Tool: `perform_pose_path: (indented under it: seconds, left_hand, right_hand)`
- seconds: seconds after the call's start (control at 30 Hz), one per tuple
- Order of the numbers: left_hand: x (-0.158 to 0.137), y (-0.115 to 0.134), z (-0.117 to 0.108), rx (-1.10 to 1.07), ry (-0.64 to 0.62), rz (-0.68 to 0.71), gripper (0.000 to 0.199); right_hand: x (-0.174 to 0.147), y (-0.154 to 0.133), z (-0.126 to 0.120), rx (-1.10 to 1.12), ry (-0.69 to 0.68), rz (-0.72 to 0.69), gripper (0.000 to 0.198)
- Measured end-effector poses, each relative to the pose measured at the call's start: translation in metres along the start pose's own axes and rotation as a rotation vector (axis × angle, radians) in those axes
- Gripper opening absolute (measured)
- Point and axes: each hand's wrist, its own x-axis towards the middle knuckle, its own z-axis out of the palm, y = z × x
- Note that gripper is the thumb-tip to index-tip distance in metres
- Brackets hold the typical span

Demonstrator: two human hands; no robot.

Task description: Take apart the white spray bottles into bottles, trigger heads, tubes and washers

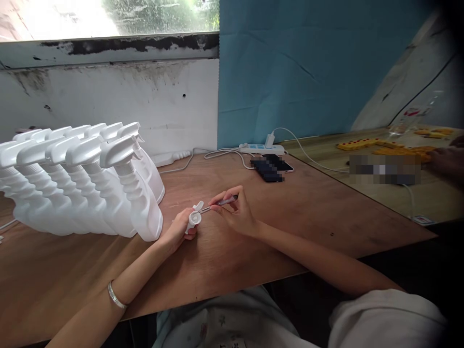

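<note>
I saw the left hand (180, 226) closed around a small white piece (195, 219), which poked out past its fingertips toward the right hand (237, 215). The right hand had its fingers pinched on a thin tool (228, 200), and I saw the tool's tip right at the white piece. Both hands were over the brown table (290, 212). White bottles (147, 212) stood in rows just to the left of the left hand.

The left hand (180, 225) holds a white part (195, 219), the right hand (239, 217) a slim tool (228, 200), perhaps tweezers.
</note>
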Motion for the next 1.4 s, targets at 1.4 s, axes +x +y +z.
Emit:
perform_pose_path:
  seconds: [1.4]
  left_hand:
    - [-0.010,0.017,0.017,0.389,0.257,0.617,0.033]
  right_hand:
    - [0.009,0.002,-0.008,0.209,-0.264,0.418,0.023]
